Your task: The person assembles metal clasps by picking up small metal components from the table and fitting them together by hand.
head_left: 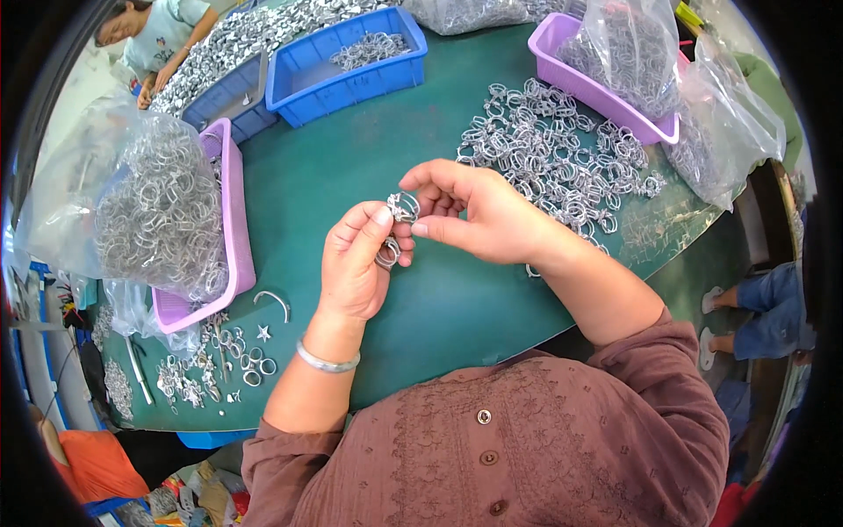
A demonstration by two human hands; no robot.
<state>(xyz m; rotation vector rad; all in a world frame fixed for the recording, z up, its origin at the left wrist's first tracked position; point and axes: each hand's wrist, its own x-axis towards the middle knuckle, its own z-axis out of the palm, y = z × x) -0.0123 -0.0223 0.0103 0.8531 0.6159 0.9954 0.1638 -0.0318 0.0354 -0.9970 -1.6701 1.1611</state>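
Note:
Over the middle of the green table, my left hand [356,263] is closed on silver-coloured metal rings. One ring [403,208] with a decorated top stands up at its thumb and fingertips. A second ring [387,253] shows lower, against the curled fingers. My right hand [483,211] comes in from the right, its thumb and index finger apart at the upper ring's right side; no firm grip shows. Beyond the right hand spreads a loose pile of similar rings [544,145]. A plain bangle [327,358] circles my left wrist.
At the left, a purple basket [233,220] holds a bag of rings; another purple basket [606,105] stands far right. Blue bins [342,83] line the back. Small rings [255,364], star pieces and a curved metal piece [274,303] lie front left. A person [162,39] sits far left.

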